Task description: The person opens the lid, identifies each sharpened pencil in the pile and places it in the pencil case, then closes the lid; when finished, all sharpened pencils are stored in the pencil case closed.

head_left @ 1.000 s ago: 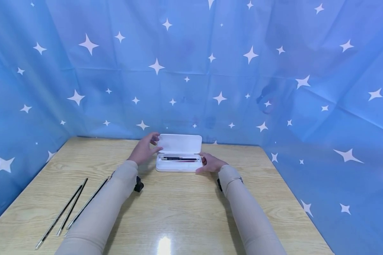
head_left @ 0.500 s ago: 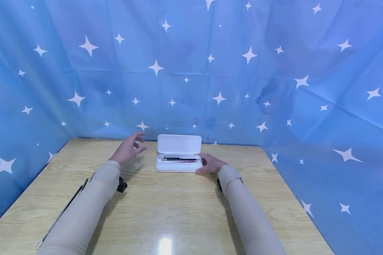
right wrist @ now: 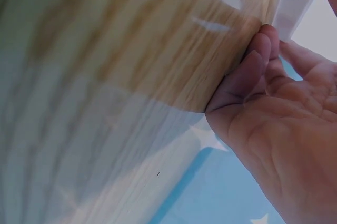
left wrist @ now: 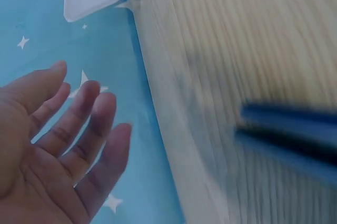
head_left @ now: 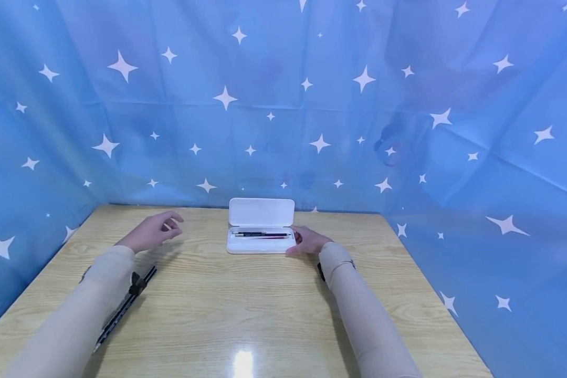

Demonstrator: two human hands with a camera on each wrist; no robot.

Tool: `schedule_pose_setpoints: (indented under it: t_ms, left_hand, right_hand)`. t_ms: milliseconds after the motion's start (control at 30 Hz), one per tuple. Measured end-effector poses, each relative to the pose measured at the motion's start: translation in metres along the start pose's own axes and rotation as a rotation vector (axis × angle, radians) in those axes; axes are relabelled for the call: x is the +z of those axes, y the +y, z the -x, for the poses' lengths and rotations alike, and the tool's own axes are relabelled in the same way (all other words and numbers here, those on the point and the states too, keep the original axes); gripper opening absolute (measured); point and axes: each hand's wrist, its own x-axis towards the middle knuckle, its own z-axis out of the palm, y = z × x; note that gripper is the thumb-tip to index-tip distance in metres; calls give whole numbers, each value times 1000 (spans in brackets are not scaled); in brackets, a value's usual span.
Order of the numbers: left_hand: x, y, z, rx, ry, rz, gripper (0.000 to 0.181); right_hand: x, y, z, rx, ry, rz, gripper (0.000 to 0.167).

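A white pencil case (head_left: 262, 212) lies at the back of the table, its lid raised. Inside its tray rest dark pencils or pens (head_left: 264, 234) and a thin reddish one. My right hand (head_left: 310, 241) holds the case's right end, thumb at the front corner and fingers curled along the side; in the right wrist view the fingers (right wrist: 253, 71) touch down by the case. My left hand (head_left: 151, 232) hovers left of the case, fingers loosely bent, holding nothing. Long dark pencils or pens (head_left: 125, 312) lie under the left forearm, partly hidden by it; in the left wrist view they are blurred.
The wooden table (head_left: 245, 304) reaches to a blue curtain (head_left: 264, 157) with white stars right behind the case. Both sleeved forearms cross the table from the front. A dark wrist camera (head_left: 137, 283) sits beneath the left wrist.
My left hand has let go of the lid's left side and moved left, away from the case. The right hand stays at the case's right end. The lid remains raised.
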Motion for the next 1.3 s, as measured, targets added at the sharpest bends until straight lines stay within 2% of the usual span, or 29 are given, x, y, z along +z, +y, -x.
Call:
schedule_pose_setpoints:
  t_ms: [133, 333, 500, 667, 767, 967, 1067, 1300]
  left_hand:
    - [-8, -3, 14, -14, -25, -52, 34]
    - [-13, -2, 41, -53, -88, -89, 35]
    - [-15, -8, 61, -148, -136, -24, 44]
    - [-13, -14, 77, -264, -196, 40, 38]
    - [-10, -13, 83, -277, -206, 63, 33]
    - [-5, -5, 92, -278, -194, 8, 22]
    - [-4, 0, 96, -282, -198, 8, 24]
    - [-3, 5, 105, -345, -233, 26, 33]
  right_hand:
    - [0, 1, 0, 14, -1, -5, 76]
    - [0, -1, -1, -6, -6, -35, 68]
    - [0, -1, 0, -21, -6, -48, 63]
    - [0, -2, 0, -16, -9, -51, 63]
    - [0, -2, 0, -5, -6, -59, 67]
    - [0, -1, 2, 10, -2, -40, 71]
    - [1, -2, 2, 25, 2, -20, 74]
    - [1, -3, 5, 45, 8, -19, 83]
